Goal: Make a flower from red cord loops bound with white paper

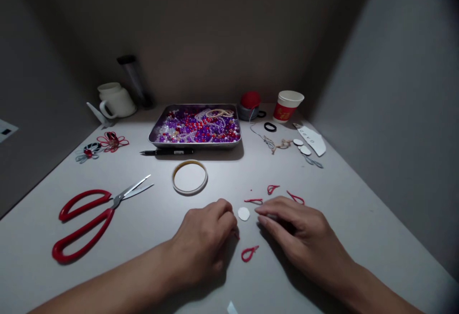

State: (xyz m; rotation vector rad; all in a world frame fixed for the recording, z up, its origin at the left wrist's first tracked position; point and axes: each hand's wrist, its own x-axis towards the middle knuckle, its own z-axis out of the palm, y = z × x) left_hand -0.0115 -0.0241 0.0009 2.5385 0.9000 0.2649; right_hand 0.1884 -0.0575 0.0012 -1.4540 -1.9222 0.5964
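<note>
A small white disc (244, 214) lies flat on the table between my two hands. To its left, my left hand (206, 237) is closed, fingers curled down, with the end of a red cord piece (236, 235) poking out at the fingertips; the rest of that piece is hidden. My right hand (304, 232) rests just right of the disc, holding nothing visible, thumb and index finger slightly apart. Red cord loops lie around the disc: one (248, 254) in front, one (254, 201) behind it, another (272, 189) farther back, and one (296, 197) beyond my right hand.
Red-handled scissors (116, 201) lie with blades parted at left. A tape roll (190, 177), a pen (167, 152) and a bead tray (195, 146) sit toward the back. Behind stand a white jug (118, 101), yarn (250, 101) and paper cups (287, 106). Wire flowers (112, 142) are at left.
</note>
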